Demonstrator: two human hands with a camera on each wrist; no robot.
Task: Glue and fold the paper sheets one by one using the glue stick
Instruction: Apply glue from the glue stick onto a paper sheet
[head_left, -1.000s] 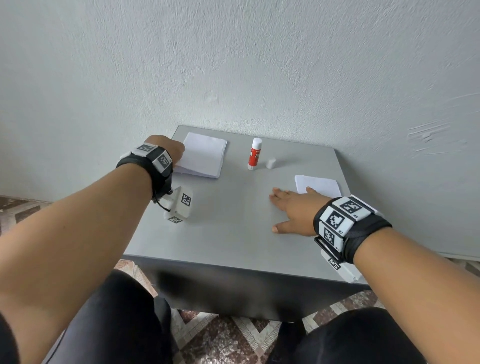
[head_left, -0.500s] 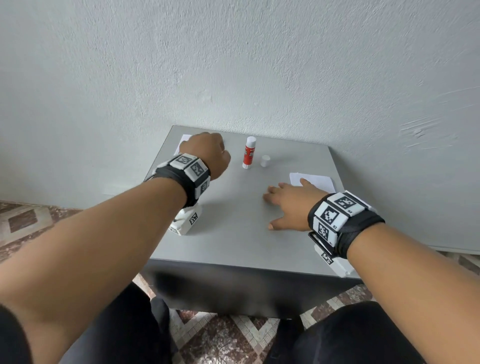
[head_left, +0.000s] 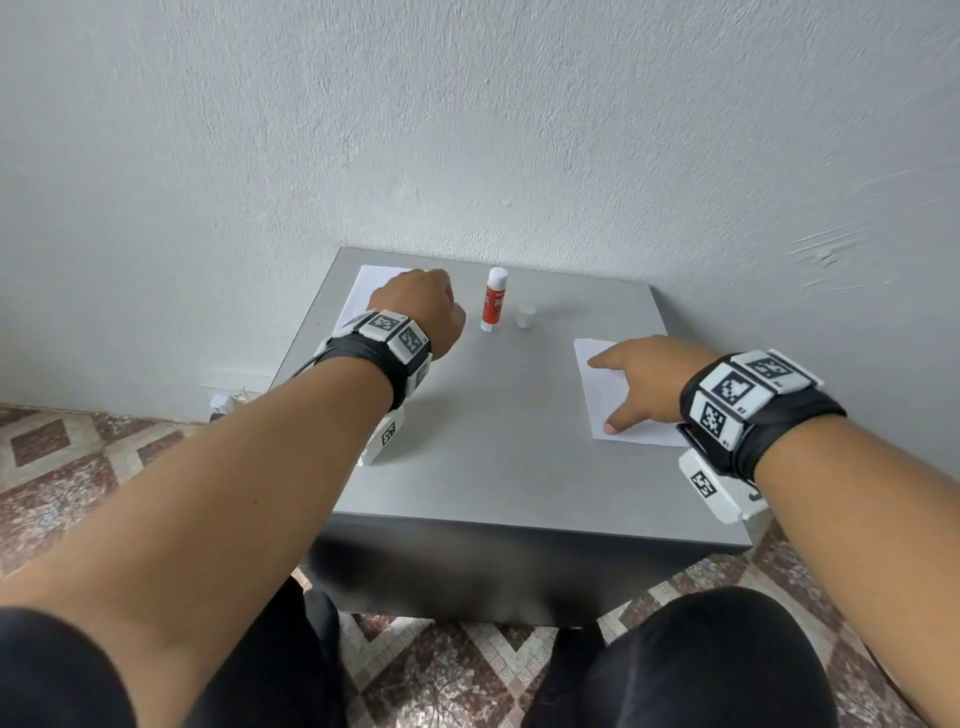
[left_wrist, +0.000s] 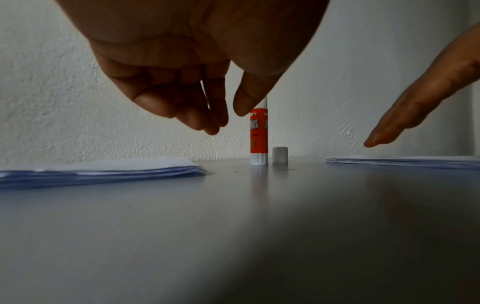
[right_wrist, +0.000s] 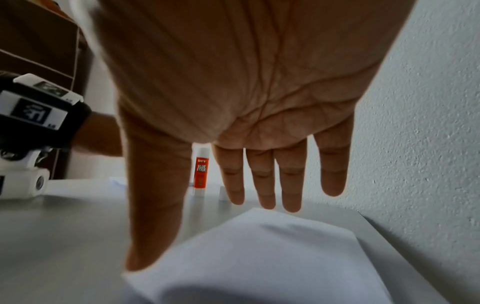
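Done: folded white paper sheets (left_wrist: 103, 170) stacked on the grey worktop (head_left: 493, 415), far left.
Left to do: flat white paper sheets (head_left: 602, 395) at right.
Glue: red-and-white glue stick (head_left: 495, 299) upright, uncapped, small white cap (head_left: 525, 315) beside.
Left hand (head_left: 415, 306): fingers (left_wrist: 192, 115) loosely curled, empty, near glue.
Right hand (head_left: 644, 379): fingers (right_wrist: 262, 176) spread straight over the flat sheets.

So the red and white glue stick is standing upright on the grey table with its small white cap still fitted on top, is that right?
Not quite. The red and white glue stick does stand upright on the grey table, but its small white cap is off, standing on the table just to its right. The left wrist view shows this most clearly.
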